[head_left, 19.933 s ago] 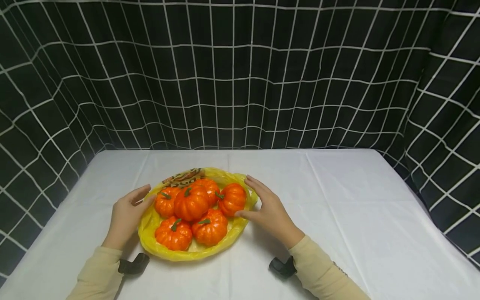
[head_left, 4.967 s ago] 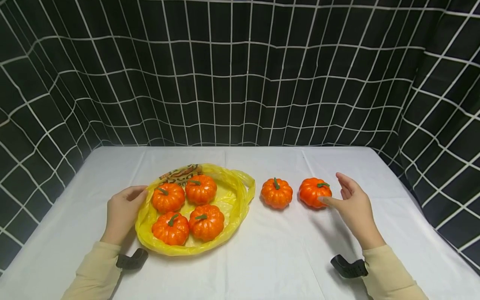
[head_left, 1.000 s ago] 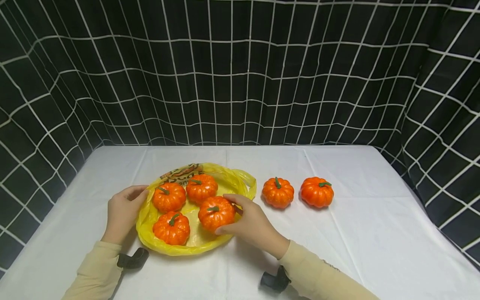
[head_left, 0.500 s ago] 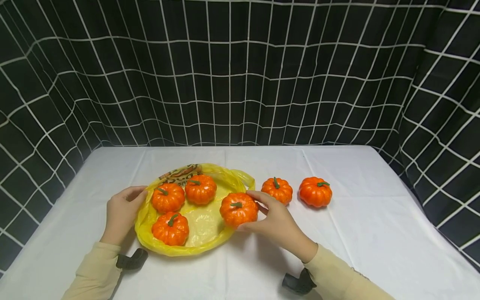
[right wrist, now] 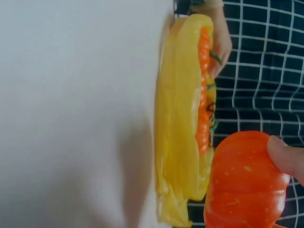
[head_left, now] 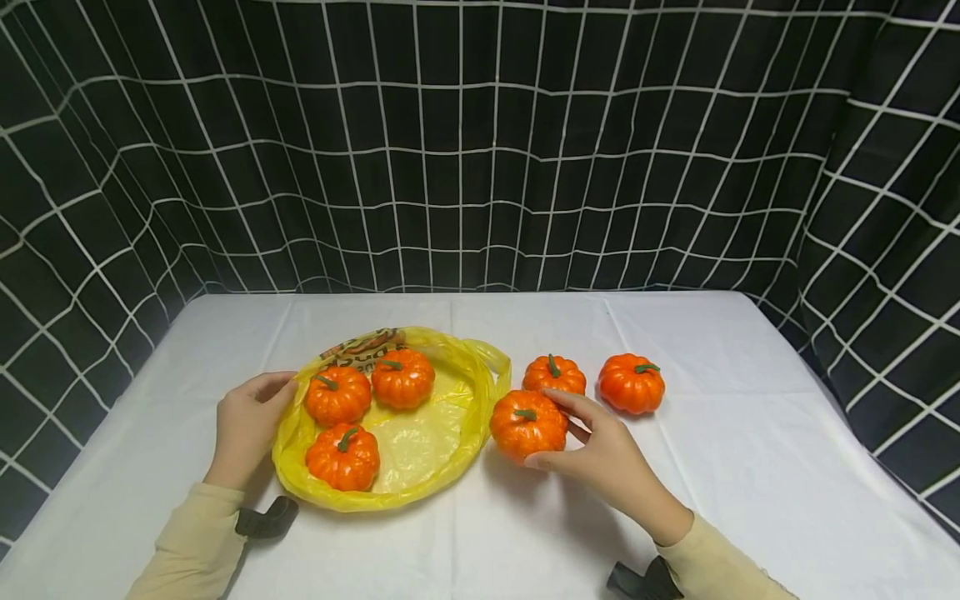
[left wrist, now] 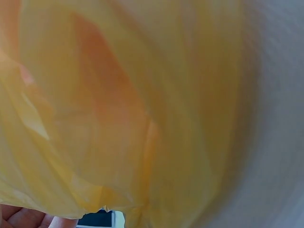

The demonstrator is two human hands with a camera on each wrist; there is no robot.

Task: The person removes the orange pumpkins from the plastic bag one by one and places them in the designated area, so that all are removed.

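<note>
My right hand (head_left: 611,454) grips a small orange pumpkin (head_left: 527,425) with a green stem, thumb on its near side and fingers on its far side. In the right wrist view this pumpkin (right wrist: 247,183) is raised off the table. It hangs just right of a yellow plastic bag (head_left: 468,446), whose top lies spread open. Three more pumpkins sit in the bag, one of them a pumpkin (head_left: 342,457) near its front. My left hand (head_left: 247,421) pinches the bag's left rim; in the left wrist view the yellow plastic (left wrist: 114,118) covers most of the scene.
Two pumpkins stand on the white tablecloth right of the bag: a nearer pumpkin (head_left: 555,375), partly hidden behind the held one, and a farther-right pumpkin (head_left: 632,384). A black curtain (head_left: 480,150) with a white grid hangs behind the table (head_left: 750,467) and at its sides.
My right hand has lifted the pumpkin from the bag and carried it right, past the rim. Two others went from bag to table earlier. The left hand stays at the rim.
</note>
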